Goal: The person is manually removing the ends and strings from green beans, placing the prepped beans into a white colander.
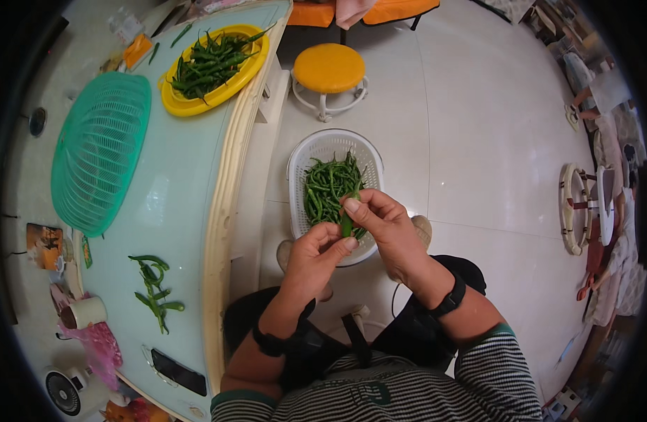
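Both hands meet over a white plastic basket [298, 211] on the floor, which holds many green chili peppers [323, 182]. Between the fingertips is one green chili pepper [346, 224]: my left hand [318, 256] pinches its lower end, my right hand [389, 229] its upper end. On the table to the left, a yellow plastic basket [249, 71] holds more green peppers [210, 66]. A small group of green peppers [157, 293] lies loose on the glass tabletop [183, 211].
A green mesh food cover [102, 153], a phone [178, 372] and a white cup [89, 312] are on the table at left. A yellow-topped stool [329, 68] stands beyond the floor basket. Another person [608, 92] is at the far right, near a baby walker [576, 208].
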A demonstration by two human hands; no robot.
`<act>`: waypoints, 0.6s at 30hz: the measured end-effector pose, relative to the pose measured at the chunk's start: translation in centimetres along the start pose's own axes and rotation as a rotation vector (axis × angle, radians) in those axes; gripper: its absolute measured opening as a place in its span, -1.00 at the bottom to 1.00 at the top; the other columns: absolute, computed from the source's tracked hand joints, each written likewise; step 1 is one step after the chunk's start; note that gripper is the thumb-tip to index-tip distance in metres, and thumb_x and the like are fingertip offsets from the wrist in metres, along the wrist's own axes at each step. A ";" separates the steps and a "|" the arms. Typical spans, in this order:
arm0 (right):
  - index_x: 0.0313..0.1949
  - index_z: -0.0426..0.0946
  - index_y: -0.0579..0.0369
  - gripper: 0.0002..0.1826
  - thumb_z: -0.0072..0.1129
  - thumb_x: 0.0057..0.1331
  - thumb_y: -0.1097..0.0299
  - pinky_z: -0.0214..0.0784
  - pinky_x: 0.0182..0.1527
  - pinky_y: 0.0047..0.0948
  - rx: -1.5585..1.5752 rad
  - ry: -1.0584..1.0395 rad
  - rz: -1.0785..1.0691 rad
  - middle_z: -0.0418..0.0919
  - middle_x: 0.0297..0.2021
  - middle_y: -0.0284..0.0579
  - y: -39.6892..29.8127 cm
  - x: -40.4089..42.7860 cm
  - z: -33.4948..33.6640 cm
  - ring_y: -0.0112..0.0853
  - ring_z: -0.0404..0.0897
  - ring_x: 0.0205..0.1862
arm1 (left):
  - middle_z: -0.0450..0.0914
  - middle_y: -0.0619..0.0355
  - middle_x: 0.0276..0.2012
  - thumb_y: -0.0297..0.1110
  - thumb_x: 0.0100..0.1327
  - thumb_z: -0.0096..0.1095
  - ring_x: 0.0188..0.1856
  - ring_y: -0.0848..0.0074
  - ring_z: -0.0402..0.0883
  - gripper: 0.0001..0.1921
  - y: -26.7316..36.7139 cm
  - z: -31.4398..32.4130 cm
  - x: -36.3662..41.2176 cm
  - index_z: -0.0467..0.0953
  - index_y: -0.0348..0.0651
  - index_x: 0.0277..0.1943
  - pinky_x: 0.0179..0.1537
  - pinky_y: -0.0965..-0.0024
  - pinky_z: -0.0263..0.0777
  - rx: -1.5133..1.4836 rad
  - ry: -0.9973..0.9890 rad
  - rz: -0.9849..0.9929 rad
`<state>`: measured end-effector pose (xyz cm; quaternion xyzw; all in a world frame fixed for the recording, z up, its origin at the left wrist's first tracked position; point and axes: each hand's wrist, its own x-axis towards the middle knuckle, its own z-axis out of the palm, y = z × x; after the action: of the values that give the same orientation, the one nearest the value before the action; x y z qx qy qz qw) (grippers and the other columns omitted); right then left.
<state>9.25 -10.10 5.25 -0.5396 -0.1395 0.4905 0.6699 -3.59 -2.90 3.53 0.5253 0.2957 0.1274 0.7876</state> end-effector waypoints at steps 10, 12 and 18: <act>-0.21 0.46 0.16 -0.83 0.07 0.31 0.33 0.21 -0.49 -0.68 -0.001 -0.021 0.017 0.45 -0.46 -0.38 -0.7 -0.9 0.7 -0.70 0.35 -0.48 | 0.57 0.19 -0.38 -0.38 0.31 0.05 -0.37 0.65 0.47 -0.83 -0.5 -0.7 0.5 0.46 -0.30 -0.16 -0.32 0.58 0.34 -0.008 -0.083 -0.041; -0.19 0.45 0.19 -0.83 0.04 0.32 0.36 0.26 -0.47 -0.67 0.018 -0.020 -0.014 0.46 -0.43 -0.35 -0.6 -0.9 0.6 -0.69 0.37 -0.46 | 0.57 0.19 -0.38 -0.36 0.33 0.03 -0.38 0.64 0.47 -0.81 -0.5 -1.0 0.6 0.46 -0.31 -0.14 -0.32 0.57 0.34 -0.082 -0.129 -0.050; -0.20 0.40 0.19 -0.84 0.11 0.27 0.42 0.31 -0.48 -0.67 0.022 -0.010 0.001 0.43 -0.44 -0.32 -0.1 -0.3 -0.2 -0.66 0.40 -0.47 | 0.51 0.16 -0.39 -0.33 0.34 0.01 -0.36 0.60 0.43 -0.78 -0.5 -0.6 0.8 0.45 -0.32 -0.10 -0.28 0.55 0.32 -0.234 -0.132 -0.181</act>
<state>9.31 -10.45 5.37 -0.5300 -0.1373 0.4951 0.6747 -3.40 -2.21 2.68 0.4085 0.2726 0.0545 0.8694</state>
